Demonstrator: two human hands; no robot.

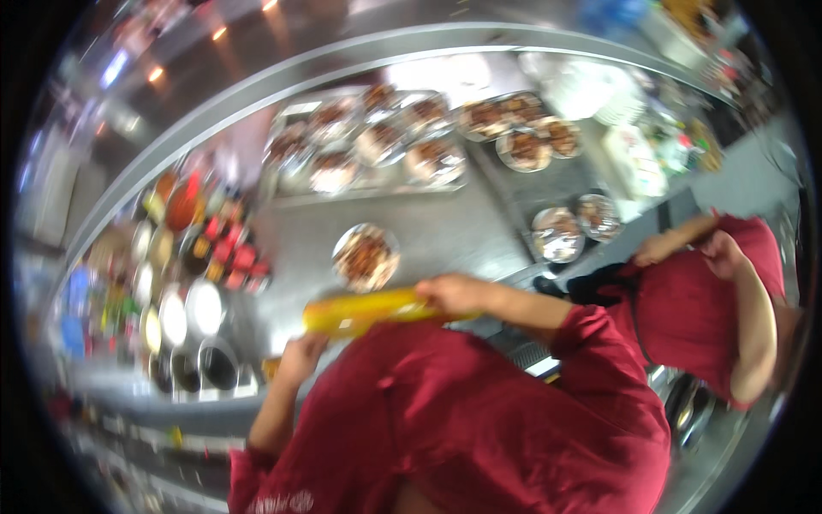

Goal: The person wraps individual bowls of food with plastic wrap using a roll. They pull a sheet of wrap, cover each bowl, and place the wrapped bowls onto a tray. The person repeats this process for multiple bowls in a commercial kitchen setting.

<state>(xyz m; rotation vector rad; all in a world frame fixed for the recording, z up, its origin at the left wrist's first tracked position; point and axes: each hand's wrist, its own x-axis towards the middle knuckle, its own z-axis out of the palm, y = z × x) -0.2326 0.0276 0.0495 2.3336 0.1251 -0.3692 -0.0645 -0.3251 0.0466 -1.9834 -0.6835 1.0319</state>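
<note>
My right hand (456,294) grips the right part of a long yellow box (366,313), which lies level just in front of my red jacket. At the box's left end, my left hand (304,354) has its fingers against the lower edge; blur hides their exact hold. Just beyond the box, a round foil-lined dish (366,257) of browned food rests on the steel counter (443,228).
A large metal tray (289,196) bears several foil dishes at the back. More foil dishes (557,234) stand to the right. Stacked red-topped items (237,250) and round containers (207,308) crowd the left. A co-worker in red (690,308) stands close on my right.
</note>
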